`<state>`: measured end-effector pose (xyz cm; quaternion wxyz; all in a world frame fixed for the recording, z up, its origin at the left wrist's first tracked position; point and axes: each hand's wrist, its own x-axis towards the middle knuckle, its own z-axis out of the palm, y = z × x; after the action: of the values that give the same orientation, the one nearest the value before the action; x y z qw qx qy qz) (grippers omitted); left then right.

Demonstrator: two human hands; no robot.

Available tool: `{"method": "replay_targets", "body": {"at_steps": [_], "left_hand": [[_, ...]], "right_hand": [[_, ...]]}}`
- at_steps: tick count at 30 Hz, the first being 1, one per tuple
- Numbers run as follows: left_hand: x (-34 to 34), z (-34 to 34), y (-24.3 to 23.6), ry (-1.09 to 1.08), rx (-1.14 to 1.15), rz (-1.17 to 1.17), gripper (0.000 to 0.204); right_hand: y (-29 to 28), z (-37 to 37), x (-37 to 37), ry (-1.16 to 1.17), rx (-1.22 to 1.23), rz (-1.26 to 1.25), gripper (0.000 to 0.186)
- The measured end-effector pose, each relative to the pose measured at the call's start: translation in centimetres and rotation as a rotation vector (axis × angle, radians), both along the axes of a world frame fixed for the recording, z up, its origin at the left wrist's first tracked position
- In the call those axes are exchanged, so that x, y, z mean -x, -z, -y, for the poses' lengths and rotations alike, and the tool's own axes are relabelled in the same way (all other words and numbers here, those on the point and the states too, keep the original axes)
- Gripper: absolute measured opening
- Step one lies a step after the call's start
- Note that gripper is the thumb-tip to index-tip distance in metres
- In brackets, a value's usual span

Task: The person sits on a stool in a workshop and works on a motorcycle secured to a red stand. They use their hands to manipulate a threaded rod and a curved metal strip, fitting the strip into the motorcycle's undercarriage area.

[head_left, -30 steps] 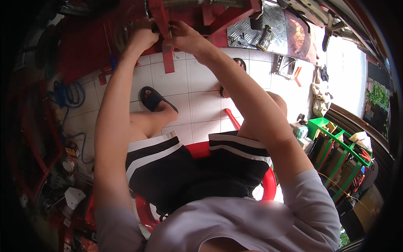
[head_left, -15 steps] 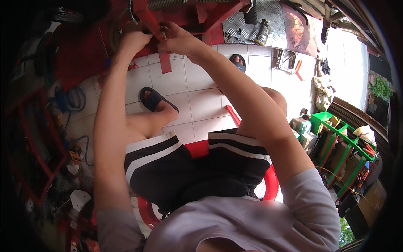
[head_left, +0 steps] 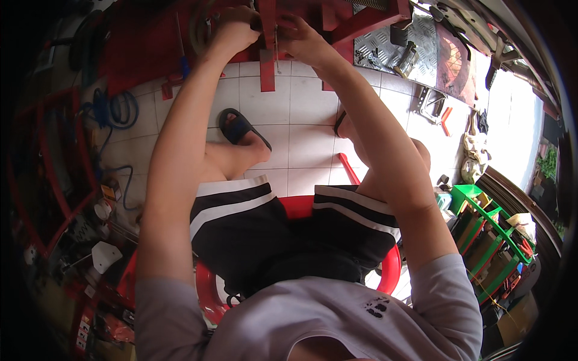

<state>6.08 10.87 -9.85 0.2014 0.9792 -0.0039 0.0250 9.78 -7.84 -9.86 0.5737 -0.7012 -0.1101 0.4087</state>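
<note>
An upright red metal post (head_left: 267, 60) of a red stand rises between my two hands at the top of the view. Left of it, my left hand (head_left: 238, 30) is closed with curled fingers; what it grips, if anything, is hidden. My right hand (head_left: 304, 43) is on the post's other side, fingers bent in toward it. A thin metal rod (head_left: 277, 51) runs down along the post at those fingertips; I cannot tell how firmly they hold it.
A red platform (head_left: 141, 57) with a metal tread plate (head_left: 394, 45) spans the far side. Blue hose (head_left: 123, 111) lies coiled on the left. A green rack (head_left: 503, 234) of tools stands at right. I sit on a red plastic chair (head_left: 391, 271), slippered feet on white tiles.
The whole view has shifted, so the stand and both hands appear farther right and slightly higher. My hands stay at the red post. My right foot is now mostly hidden behind my forearm.
</note>
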Motion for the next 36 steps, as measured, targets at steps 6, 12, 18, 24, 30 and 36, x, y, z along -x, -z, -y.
{"method": "replay_targets", "body": {"at_steps": [6, 12, 18, 24, 30, 36], "left_hand": [[0.2, 0.1, 0.4, -0.037, 0.102, -0.033, 0.019], [0.3, 1.1, -0.5, -0.115, 0.213, -0.095, 0.025], [0.4, 0.5, 0.6, -0.067, 0.230, 0.007, 0.024], [-0.1, -0.4, 0.2, -0.042, 0.295, -0.120, 0.028], [-0.4, -0.6, 0.0, -0.031, 0.261, -0.172, 0.033], [-0.3, -0.8, 0.4, -0.020, 0.231, -0.134, 0.033]], "right_hand": [[1.4, -0.5, 0.2, -0.078, 0.043, 0.022, 0.091], [3.1, -1.0, 0.2, -0.085, 0.076, 0.051, 0.101], [2.9, -1.0, 0.3, -0.014, 0.090, 0.066, 0.096], [1.4, -1.2, 0.4, 0.015, 0.215, 0.040, 0.083], [0.0, -1.3, 1.3, -0.019, 0.255, 0.062, 0.079], [-1.1, -1.3, 1.8, -0.195, 0.342, 0.212, 0.081]]}}
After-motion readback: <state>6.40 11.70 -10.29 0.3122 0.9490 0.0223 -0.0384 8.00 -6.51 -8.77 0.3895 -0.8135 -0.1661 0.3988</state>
